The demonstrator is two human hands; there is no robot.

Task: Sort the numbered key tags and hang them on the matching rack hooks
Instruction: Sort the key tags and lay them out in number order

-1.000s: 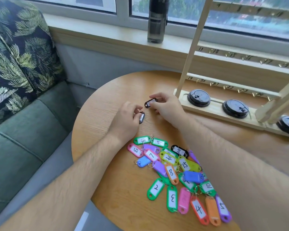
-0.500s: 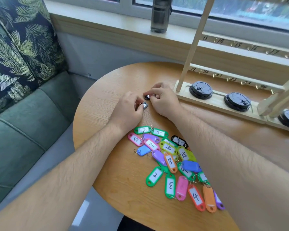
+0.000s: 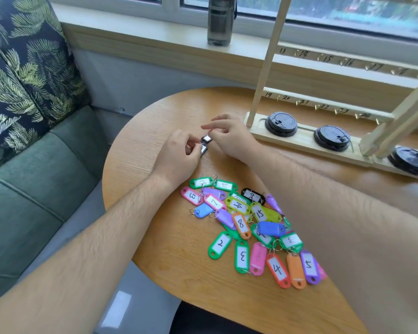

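1. Key tags [image 3: 241, 224] lie in a loose, overlapping heap on the near part of the round table [image 3: 155, 131]. Most have their handwritten labels up, so numbers such as 2, 3, 4, 7 and 8 can be read for sorting.
2. Two more tags are held apart from the heap, between the hands and low over the wood. The upper black tag [image 3: 206, 139] and the lower black tag [image 3: 204, 149] nearly touch; their numbers are unreadable.
3. The left hand [image 3: 176, 155] curls its fingers round the lower black tag. The right hand [image 3: 232, 139] pinches the upper black tag between thumb and a finger, with its other fingers lifted clear.
4. This looks like two tags being parted or checked, but whether their rings are linked cannot be told.
5. The rack [image 3: 266, 66] stands at the table's far right, within reach. Its numbered hooks [image 3: 297, 102] in view are bare, so hanging seems barely begun. Black lids [image 3: 281, 124] sit in its base.
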